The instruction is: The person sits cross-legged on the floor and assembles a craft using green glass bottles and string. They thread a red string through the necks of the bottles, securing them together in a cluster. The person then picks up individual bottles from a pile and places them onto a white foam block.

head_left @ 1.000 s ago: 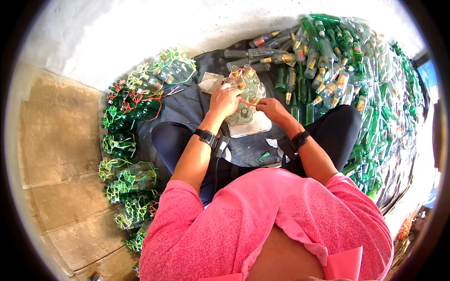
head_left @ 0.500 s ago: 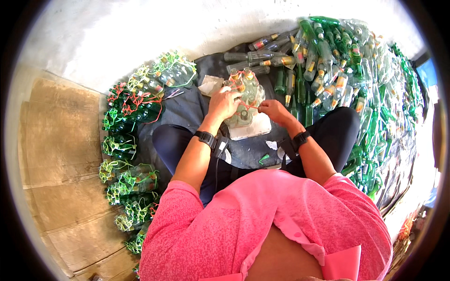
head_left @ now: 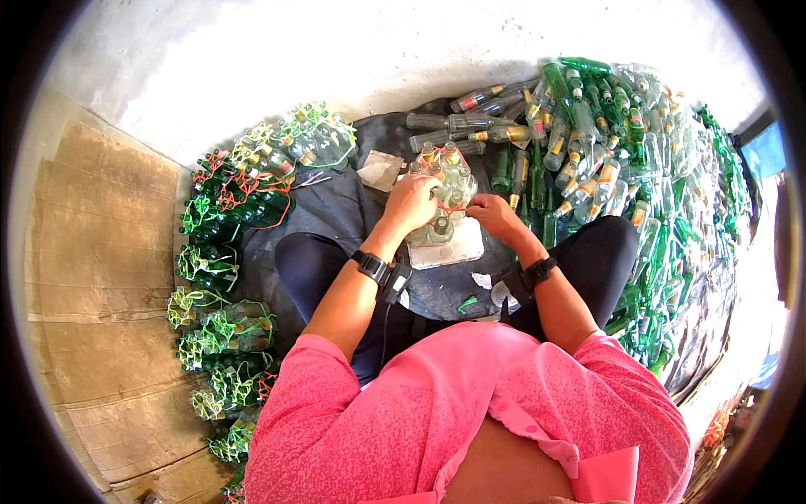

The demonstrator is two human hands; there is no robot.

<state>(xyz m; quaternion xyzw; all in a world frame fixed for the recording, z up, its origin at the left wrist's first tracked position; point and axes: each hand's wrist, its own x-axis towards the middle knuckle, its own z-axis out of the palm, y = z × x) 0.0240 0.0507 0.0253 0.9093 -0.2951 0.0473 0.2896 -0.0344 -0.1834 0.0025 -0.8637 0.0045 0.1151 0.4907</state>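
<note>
In front of me a cluster of clear glass bottles [head_left: 441, 228] stands upright on a white block [head_left: 453, 252]. A red-orange cord [head_left: 454, 209] runs around and between their necks. My left hand [head_left: 411, 204] curls over the bottle necks on the cluster's left side, its fingers closed; exactly what they grip is hidden. On the right side, my right hand [head_left: 497, 215] is closed in a pinch on the cord, which stretches from its fingertips toward the bottles.
Bundles of bottles tied with green, yellow and red cord [head_left: 243, 323] line the left side. A large heap of loose green and clear bottles [head_left: 604, 143] spreads at the right. A torn cardboard piece [head_left: 380, 170] and a green scrap [head_left: 467, 304] lie on the dark sheet [head_left: 311, 214].
The whole view has shifted slightly, so the scene sits lower. Both hands stay at the bottle cluster; the cord between them shows a shorter stretch.
</note>
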